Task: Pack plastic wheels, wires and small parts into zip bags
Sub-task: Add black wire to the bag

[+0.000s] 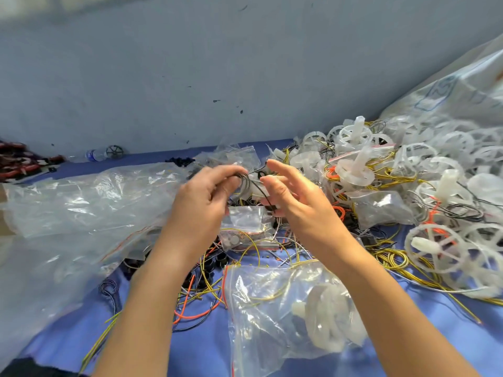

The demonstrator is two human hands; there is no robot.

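I am pinching a small coil of thin black wire (pixel 246 182) in the curled fingers of my left hand (pixel 202 197), above the middle of the blue-covered table (pixel 196 346). My right hand (pixel 294 197) is hovering just beside it, fingers straight and spread, the wire's tail crossing its palm. A clear zip bag (pixel 272 317) is lying near me. If my pinch loosens, the springy coil could unwind and snag the loose wires below.

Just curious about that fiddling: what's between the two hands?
In the head view, a black wire spans the gap: the left hand pinches its coiled end, and it runs toward the right hand. A small zip bag lies beneath.
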